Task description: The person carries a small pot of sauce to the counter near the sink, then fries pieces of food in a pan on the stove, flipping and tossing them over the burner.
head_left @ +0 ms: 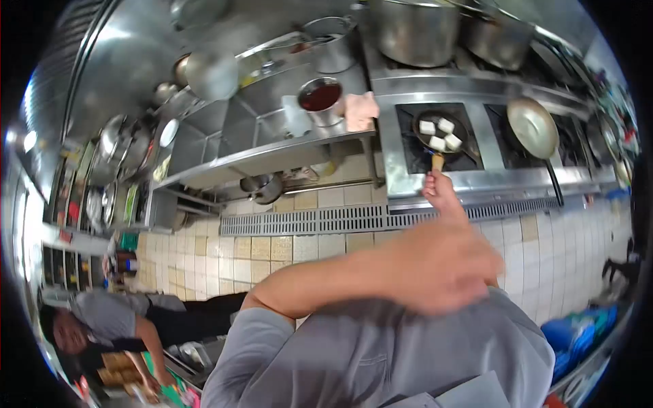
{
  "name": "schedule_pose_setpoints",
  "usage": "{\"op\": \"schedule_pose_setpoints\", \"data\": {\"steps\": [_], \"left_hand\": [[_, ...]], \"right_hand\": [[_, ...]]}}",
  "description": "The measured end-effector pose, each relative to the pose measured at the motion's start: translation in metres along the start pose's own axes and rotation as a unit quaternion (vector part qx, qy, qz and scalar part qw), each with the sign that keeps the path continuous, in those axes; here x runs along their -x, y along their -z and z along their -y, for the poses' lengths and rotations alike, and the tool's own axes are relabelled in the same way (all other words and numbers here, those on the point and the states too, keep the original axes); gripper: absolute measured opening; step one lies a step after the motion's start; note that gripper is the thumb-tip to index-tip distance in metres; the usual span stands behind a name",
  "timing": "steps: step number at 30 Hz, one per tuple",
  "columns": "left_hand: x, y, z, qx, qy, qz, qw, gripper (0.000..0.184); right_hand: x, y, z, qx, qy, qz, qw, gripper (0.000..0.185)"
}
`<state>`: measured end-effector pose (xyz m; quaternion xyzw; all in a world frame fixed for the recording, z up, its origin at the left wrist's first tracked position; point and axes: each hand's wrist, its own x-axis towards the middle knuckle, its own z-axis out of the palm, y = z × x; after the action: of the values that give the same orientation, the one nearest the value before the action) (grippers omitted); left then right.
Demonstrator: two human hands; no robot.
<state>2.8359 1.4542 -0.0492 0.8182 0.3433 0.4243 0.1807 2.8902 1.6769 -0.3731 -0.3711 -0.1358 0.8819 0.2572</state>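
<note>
Clearly, the right hand (pixel 435 187) is closed around the wooden handle (pixel 437 162) of a round, dark frying pan (pixel 440 134) holding four squarish white blocks (pixel 427 127) on the steel stove (pixel 491 136). Nearer, the blurred left hand (pixel 449 265) hides part of the right forearm (pixel 450 207); its grip cannot be told. Right sits a shallow, pale metal pan (pixel 534 129); left, a steel pot (pixel 322 102) of reddish liquid beside pink cloth (pixel 360 111).

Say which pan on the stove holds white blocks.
The dark pan, its wooden handle in the right hand, holds four white blocks; the pale pan shows none.
</note>
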Motion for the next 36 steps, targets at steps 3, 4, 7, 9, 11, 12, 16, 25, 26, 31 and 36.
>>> {"op": "schedule_pose_setpoints", "data": {"steps": [3, 4, 7, 9, 11, 12, 16, 25, 26, 31, 36], "left_hand": [[0.002, -0.006, -0.077, -0.021, -0.123, -0.02, 0.992, 0.016], [-0.001, -0.002, -0.095, 0.0, -0.119, 0.039, 0.992, 0.027], [0.001, 0.015, -0.148, -0.106, -0.002, 0.091, 0.99, 0.05], [0.012, -0.004, -0.164, -0.286, 0.103, 0.002, 0.953, 0.049], [0.028, -0.007, -0.165, -0.36, 0.17, -0.029, 0.917, 0.05], [0.034, -0.01, -0.158, -0.36, 0.179, -0.035, 0.915, 0.051], [0.032, -0.027, -0.123, -0.299, 0.152, -0.049, 0.941, 0.051], [0.025, -0.048, -0.125, -0.072, -0.022, -0.161, 0.984, 0.041], [0.023, -0.053, -0.125, -0.061, -0.025, -0.169, 0.983, 0.04], [0.023, -0.059, -0.128, -0.174, -0.024, -0.251, 0.952, 0.038], [0.034, -0.046, -0.121, -0.136, -0.017, -0.161, 0.977, 0.031]], "right_hand": [[-0.016, 0.015, 0.001, -0.062, -0.036, 0.043, 0.996, 0.015], [-0.031, 0.039, -0.001, -0.004, -0.003, 0.113, 0.994, 0.009], [-0.016, 0.032, -0.004, 0.146, 0.11, 0.126, 0.975, 0.013], [-0.008, 0.006, 0.0, 0.03, 0.02, 0.155, 0.987, 0.017], [-0.061, 0.054, 0.009, -0.01, -0.022, 0.217, 0.976, 0.017], [-0.057, 0.047, 0.007, 0.006, -0.021, 0.192, 0.981, 0.015], [-0.052, 0.062, 0.018, 0.038, -0.012, 0.144, 0.989, 0.009], [-0.045, 0.076, -0.016, 0.021, 0.012, 0.189, 0.982, 0.011], [-0.003, 0.031, -0.011, -0.006, 0.018, 0.042, 0.999, 0.014], [0.02, 0.027, -0.009, -0.016, -0.021, 0.061, 0.998, 0.018], [0.031, 0.02, -0.003, 0.012, -0.021, 0.024, 0.999, 0.017]]}}
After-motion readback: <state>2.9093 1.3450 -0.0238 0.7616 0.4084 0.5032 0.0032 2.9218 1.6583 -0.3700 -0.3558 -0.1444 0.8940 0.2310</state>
